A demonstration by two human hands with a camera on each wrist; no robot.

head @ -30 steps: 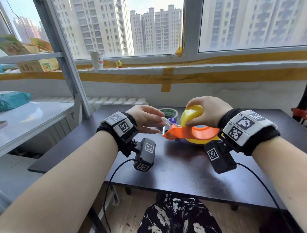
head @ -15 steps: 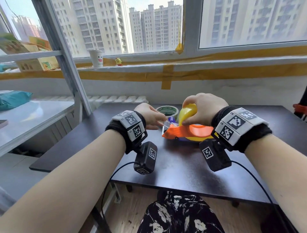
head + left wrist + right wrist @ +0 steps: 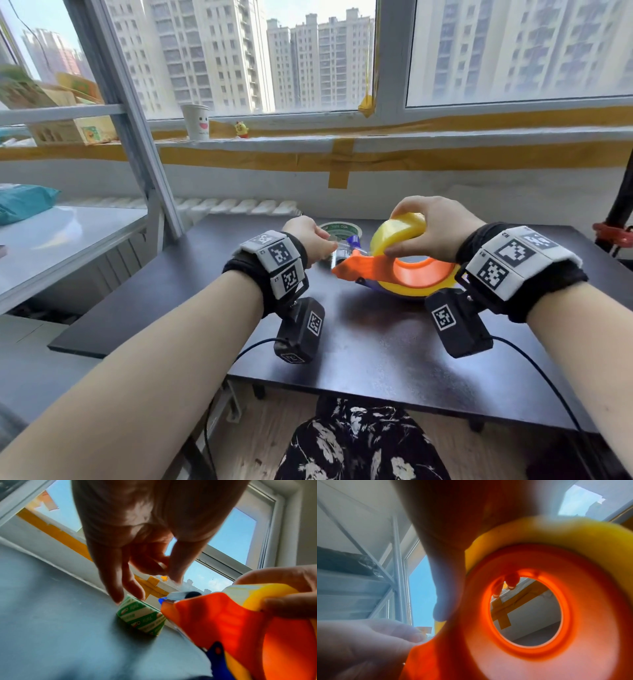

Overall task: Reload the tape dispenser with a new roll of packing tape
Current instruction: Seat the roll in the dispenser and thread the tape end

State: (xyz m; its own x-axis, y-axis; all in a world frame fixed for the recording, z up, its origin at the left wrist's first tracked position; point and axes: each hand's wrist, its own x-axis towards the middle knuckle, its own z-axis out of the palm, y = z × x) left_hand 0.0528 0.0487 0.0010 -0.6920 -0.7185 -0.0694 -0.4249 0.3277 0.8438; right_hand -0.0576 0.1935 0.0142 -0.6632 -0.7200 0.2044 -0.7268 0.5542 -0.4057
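An orange tape dispenser (image 3: 373,269) lies on its side on the dark table (image 3: 376,346), with a yellow roll of packing tape (image 3: 399,228) mounted on its hub. My right hand (image 3: 404,236) grips the dispenser round the roll, fingers over the top and thumb on the near side. My left hand (image 3: 330,245) pinches the clear tape end (image 3: 173,584) at the dispenser's nose, thumb against forefinger (image 3: 169,574). In the left wrist view the strip runs down to the roller (image 3: 178,595). The right wrist view looks through the orange hub ring (image 3: 527,654).
A green-and-white tape roll (image 3: 340,231) lies flat on the table just behind my left hand. A paper cup (image 3: 196,121) and a small toy (image 3: 241,129) stand on the windowsill. A white shelf frame (image 3: 68,236) is at the left. Wrist camera cables hang over the front edge.
My left hand has moved right, from a stretched-out strip back to the dispenser's nose, and closed into a pinch. The right hand has kept its grip and raised the roll side a little.
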